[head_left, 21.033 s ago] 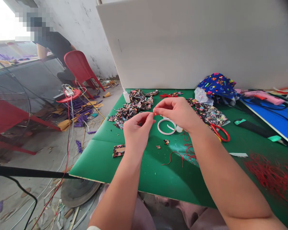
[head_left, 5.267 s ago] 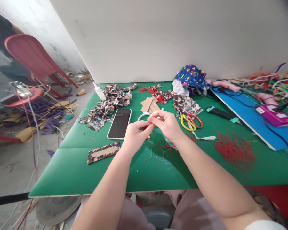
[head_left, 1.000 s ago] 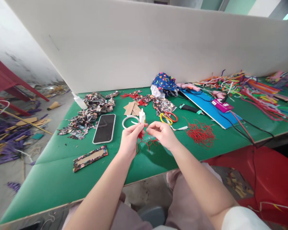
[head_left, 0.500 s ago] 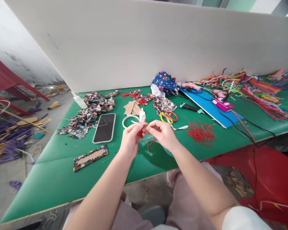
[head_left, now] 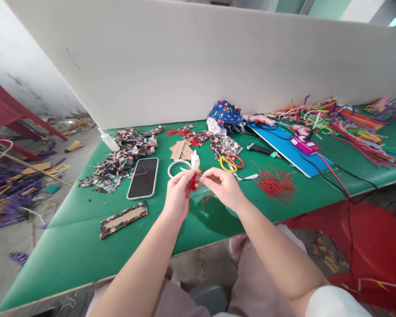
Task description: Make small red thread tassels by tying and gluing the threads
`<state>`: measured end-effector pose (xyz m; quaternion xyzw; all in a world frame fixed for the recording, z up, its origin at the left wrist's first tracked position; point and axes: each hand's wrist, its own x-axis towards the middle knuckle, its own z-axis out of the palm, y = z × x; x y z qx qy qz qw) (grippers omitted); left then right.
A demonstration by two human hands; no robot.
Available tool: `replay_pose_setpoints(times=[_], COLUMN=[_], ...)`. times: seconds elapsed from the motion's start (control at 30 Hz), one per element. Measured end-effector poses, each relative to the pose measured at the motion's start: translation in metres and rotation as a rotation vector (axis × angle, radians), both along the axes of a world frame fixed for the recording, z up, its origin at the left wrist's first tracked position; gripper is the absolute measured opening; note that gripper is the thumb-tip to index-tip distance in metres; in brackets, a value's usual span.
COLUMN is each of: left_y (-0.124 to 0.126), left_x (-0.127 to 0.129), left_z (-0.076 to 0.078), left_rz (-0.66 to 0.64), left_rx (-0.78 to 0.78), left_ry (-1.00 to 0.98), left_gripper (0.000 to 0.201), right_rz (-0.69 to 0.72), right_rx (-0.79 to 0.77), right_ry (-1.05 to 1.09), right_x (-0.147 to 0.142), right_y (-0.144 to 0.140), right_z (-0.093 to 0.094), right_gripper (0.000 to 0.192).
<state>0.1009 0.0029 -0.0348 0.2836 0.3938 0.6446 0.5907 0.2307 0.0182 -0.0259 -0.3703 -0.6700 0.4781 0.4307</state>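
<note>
A phone [head_left: 143, 178], a flat dark slab rimmed by a pale, round-cornered case, was supported by the smooth, glossy green table top [head_left: 69, 255]. To the right of the phone, a bundle of red thread [head_left: 194, 182] was gripped in the left hand [head_left: 178, 193], its fingers curled in and its thumb laid over the top. Farther right of the phone, a pinch was formed by the right hand [head_left: 225, 188], thumb and forefinger pressed together just beside the bundle; whether a strand was caught between them could not be told.

Just right of the phone, a slim white ring [head_left: 169, 170] was seen, with an upright white bottle [head_left: 195, 161] beside it. Beyond and left of the phone, floral fabric [head_left: 132, 143] was heaped in crumpled, ragged folds. On the phone's near side, an oblong piece [head_left: 123, 219] was seen, its plain tan middle framed by floral cloth. Well to the phone's right, a wiry red tangle [head_left: 275, 185] was spread near scissors [head_left: 221, 164] with looped yellow and red handles.

The bundle was seen as a short, bright red tuft, fine-stranded and loose at its edges, partly hidden by the fingers. Below it, right of the phone, curling strands [head_left: 203, 201] were strewn.
</note>
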Motion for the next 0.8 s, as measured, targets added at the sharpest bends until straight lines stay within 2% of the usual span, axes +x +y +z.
replay_pose_setpoints(times=[0.27,0.6,0.8], left_y=[-0.0001,0.0019,0.0013], left_x=[0.0009,0.0004,0.0005], left_z=[-0.0004,-0.0033,-0.0022], left_rz=[0.088,0.071,0.064], left_rx=[-0.003,0.013,-0.005], left_ry=[0.056,0.202,0.163], left_gripper=[0.014,0.018,0.018], right_rz=[-0.001,-0.026,-0.029], right_rx=[0.028,0.014,-0.017], right_ry=[-0.047,-0.055,-0.065], right_x=[0.0000,0.0015,0.0020], right_y=[-0.0002,0.0028,0.0040], right_z=[-0.0017,-0.0037,-0.0053], right_gripper=[0.015,0.015,0.015])
